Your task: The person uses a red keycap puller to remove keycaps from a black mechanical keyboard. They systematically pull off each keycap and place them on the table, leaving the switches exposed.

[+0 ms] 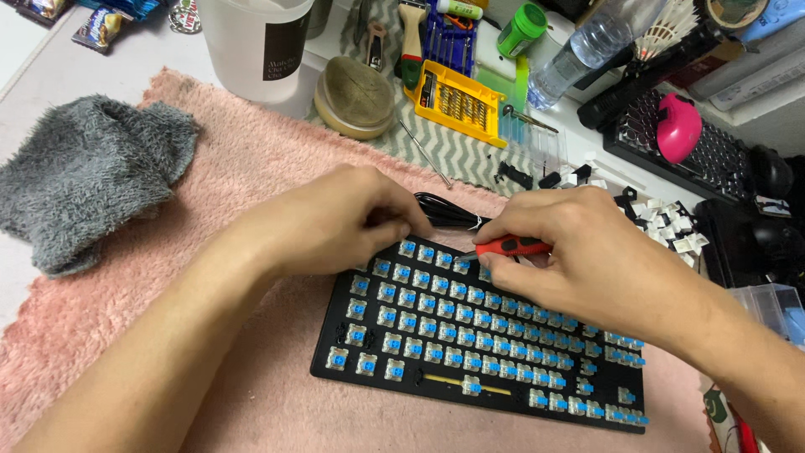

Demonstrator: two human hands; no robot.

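Holding a red-handled screwdriver (513, 247), the right hand (579, 252) has its fingers (503, 273) curled tight round the handle, tip aimed toward the left hand (335, 220). That hand's fingers are bent down onto the far edge of a black keyboard (478, 335) with bare blue switches, gripping nothing I can make out. The keyboard lies right under both sets of fingers on a pink fluffy mat (251, 168), black cable (449, 211) just beyond the fingertips.

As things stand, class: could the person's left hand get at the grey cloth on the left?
Probably yes: the left hand rests on the keyboard, holding nothing visible, and only bare pink mat lies between it and the grey cloth.
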